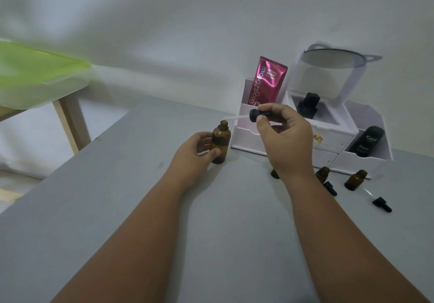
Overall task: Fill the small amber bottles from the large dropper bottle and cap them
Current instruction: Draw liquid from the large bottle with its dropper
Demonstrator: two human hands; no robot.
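Note:
The large amber bottle (220, 141) stands open and upright on the grey table (211, 220). My left hand (196, 151) grips its body from the left. My right hand (285, 138) pinches the black dropper (257, 114) by its bulb, held nearly level, with the glass tip pointing left just above and right of the bottle's mouth. Three small amber bottles stand open near the organiser: one (274, 173) mostly hidden behind my right wrist, one (322, 173) to its right, one (355, 180) further right. Two small black dropper caps (330, 188) (381, 203) lie beside them.
A white cosmetic organiser (314, 138) stands at the back right, holding a pink tube (267, 80), a black bottle (368, 144), a small black item and a mirror (333, 59). A side table with a green-lidded box (35, 70) stands far left.

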